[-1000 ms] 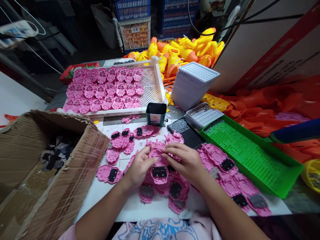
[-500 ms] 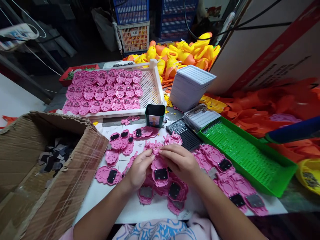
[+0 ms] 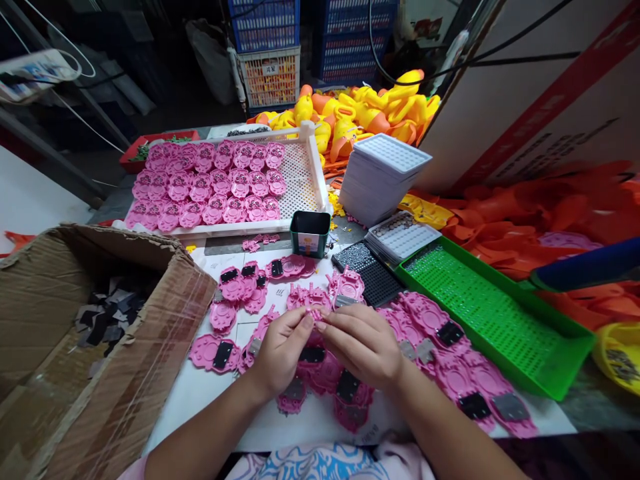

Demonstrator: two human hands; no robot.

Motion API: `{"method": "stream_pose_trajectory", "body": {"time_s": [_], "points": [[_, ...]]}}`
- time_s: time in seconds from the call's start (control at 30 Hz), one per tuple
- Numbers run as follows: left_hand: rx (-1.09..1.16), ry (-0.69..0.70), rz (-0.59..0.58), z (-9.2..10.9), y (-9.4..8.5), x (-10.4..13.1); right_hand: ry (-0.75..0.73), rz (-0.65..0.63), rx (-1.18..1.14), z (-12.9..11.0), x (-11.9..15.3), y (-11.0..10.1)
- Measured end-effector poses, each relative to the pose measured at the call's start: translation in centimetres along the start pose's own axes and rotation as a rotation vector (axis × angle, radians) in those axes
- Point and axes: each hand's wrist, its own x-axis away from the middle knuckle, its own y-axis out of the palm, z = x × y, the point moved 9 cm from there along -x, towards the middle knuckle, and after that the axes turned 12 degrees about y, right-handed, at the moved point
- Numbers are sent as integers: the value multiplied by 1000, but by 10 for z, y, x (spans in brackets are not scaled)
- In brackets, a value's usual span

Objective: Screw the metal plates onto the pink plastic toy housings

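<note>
My left hand [image 3: 281,348] and my right hand [image 3: 364,341] meet over the white work sheet [image 3: 200,407]. The fingers of both are pinched on one pink plastic part [image 3: 314,313]; only its top edge shows, the rest being hidden by the fingers. Beneath them lies a pile of pink plastic casings, one with a black pad [image 3: 349,385] and another with a grey pad. Just beyond my fingertips rest further pink casings [image 3: 346,285]. More casings [image 3: 453,373] overlap to the right of my right hand, and others [image 3: 216,352] lie to the left.
An open cardboard box [image 3: 200,293] with black and grey scraps stands left. Behind are a white crate [image 3: 320,173] bearing rows of pink parts and a dark green cup [image 3: 310,233]. A green tray [image 3: 565,373], a black grid tray [image 3: 373,273] and stacked white trays [image 3: 375,180] sit right.
The casing between my hands was facing me with its black pad visible; now just an edge of the held part shows. My fingertips have come slightly lower and nearer to me.
</note>
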Motion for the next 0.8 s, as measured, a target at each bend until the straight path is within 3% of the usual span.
{"method": "stream_pose_trajectory", "body": {"time_s": [0.53,0.8], "points": [[97,-58,45,-11,-3,4,-4,25,41,-5,1,1],[451,-167,124,-22,5,5,31,16,40,-1,2,0]]}}
